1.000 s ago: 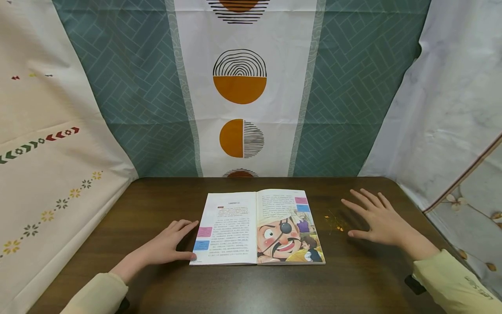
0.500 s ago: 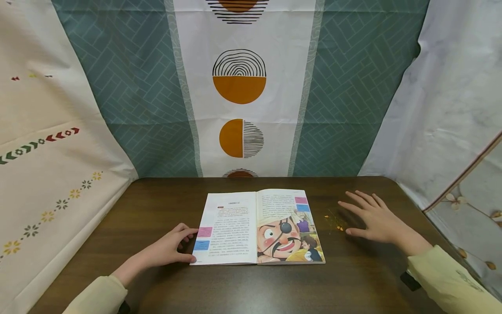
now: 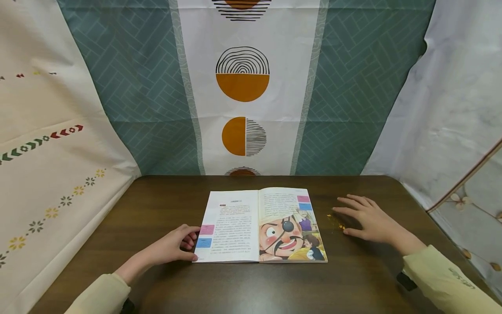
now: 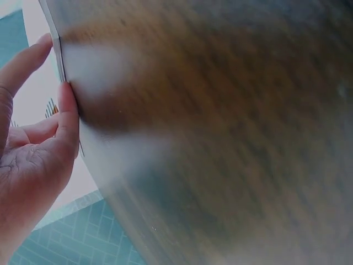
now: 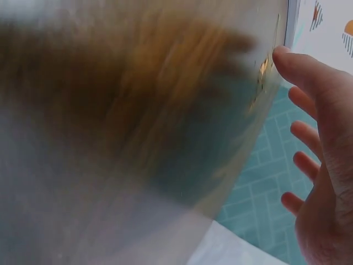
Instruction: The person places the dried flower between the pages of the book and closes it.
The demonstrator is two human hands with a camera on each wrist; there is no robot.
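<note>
Moved: left hand (image 3: 170,247) fingers curled in since a second ago, pinching book (image 3: 260,226) edge.
Right hand (image 3: 370,221): spread loose on table (image 3: 164,196), near book.

- An open picture book (image 3: 262,226) lies flat near the middle of the dark wooden table (image 3: 251,283), spine running toward the back edge.
- Its left page carries text with pink and blue boxes; its right page shows a cartoon face with an eyepatch.
- The left hand (image 3: 172,246) rests at the book's left edge, fingers curled against the page margin, thumb by the near left corner.
- The right hand (image 3: 368,220) lies flat on the table toward the right edge, fingers spread, just beside a small yellow sprig (image 3: 335,221).
- Patterned cloth (image 3: 243,87) hangs behind the back edge.
</note>
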